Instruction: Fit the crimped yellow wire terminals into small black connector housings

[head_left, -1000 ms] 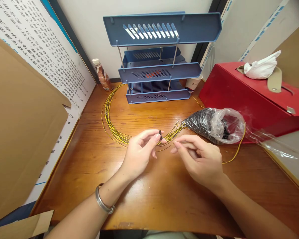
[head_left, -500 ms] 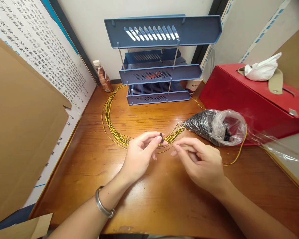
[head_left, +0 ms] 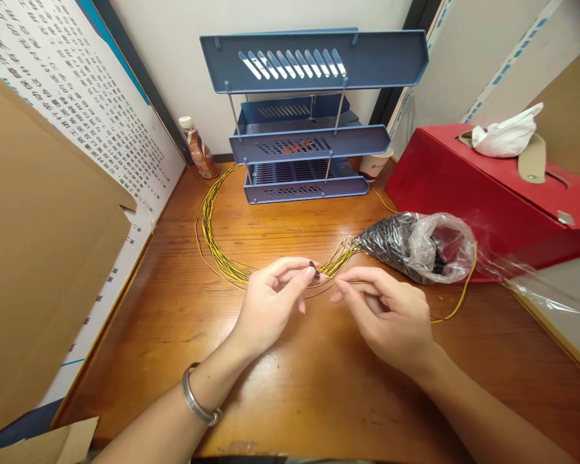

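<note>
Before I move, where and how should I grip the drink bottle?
Best round the upper body of the drink bottle, below its white cap, probably from the front: the wall is close behind, while the rounded sides suit opposed fingers.

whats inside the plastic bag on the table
Many small black pieces show through the clear plastic bag and at its open end. Whatever lies deeper is covered by them, so I can't tell if anything else is in there.

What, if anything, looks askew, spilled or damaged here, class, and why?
The clear bag of black pieces lies on its side, mouth open, though none look spilled. The cardboard at left has a notched edge, possibly torn.
</note>
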Available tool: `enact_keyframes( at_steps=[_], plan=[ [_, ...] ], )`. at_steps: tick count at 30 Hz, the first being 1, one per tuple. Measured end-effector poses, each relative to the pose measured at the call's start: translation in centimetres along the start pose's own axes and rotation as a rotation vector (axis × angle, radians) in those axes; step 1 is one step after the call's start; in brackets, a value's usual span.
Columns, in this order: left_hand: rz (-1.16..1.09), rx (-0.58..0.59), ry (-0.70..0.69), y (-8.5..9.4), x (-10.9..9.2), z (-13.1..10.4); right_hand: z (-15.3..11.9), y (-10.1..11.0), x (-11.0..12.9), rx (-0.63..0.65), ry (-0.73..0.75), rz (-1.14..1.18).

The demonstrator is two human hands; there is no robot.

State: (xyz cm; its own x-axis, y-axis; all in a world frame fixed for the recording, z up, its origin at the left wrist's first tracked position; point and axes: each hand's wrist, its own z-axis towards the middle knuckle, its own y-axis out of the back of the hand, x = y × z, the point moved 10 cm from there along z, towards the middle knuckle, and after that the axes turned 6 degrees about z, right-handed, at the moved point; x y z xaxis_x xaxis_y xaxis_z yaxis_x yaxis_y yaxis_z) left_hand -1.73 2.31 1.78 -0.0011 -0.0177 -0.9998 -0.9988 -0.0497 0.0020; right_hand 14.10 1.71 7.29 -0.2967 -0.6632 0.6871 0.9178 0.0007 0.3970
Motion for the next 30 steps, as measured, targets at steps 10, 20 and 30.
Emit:
enact_keyframes(
  at_steps=[10, 20, 30],
  plan=[
    [0.003, 0.053, 0.05, -0.42, 0.77, -0.13, 0.08, 0.11, -0.05, -0.019, -0.012, 0.013],
    [-0.01, 0.051, 0.061, -0.45, 0.96, -0.26, -0.08, -0.02, -0.08, -0.003, 0.0, 0.0],
    [-0.008, 0.041, 0.034, -0.32, 0.63, -0.07, -0.01, -0.04, 0.1, 0.001, 0.011, -0.004]
  ],
)
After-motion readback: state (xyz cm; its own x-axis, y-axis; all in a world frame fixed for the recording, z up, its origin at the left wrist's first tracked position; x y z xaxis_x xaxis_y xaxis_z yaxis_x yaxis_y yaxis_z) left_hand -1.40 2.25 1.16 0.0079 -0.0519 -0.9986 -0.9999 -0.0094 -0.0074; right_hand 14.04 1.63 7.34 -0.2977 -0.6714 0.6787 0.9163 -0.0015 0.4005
